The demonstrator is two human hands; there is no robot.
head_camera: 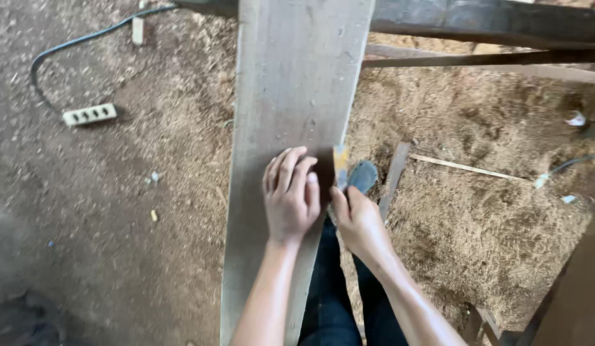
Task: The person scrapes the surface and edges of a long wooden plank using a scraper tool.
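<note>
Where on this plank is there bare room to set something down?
The plank is bare above the left hand, up to the dark beam. It is crowded at its right edge, where the right hand touches a yellow tool.

bare hands (pixel 291 198) and forearms, no sleeves or gloves; dark trousers; a greyish shoe (pixel 362 176)

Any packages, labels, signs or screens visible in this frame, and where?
None in view. Only a grey wooden plank under the left hand, a small yellowish piece by the right hand, and a white power strip on the sawdust floor.
</note>
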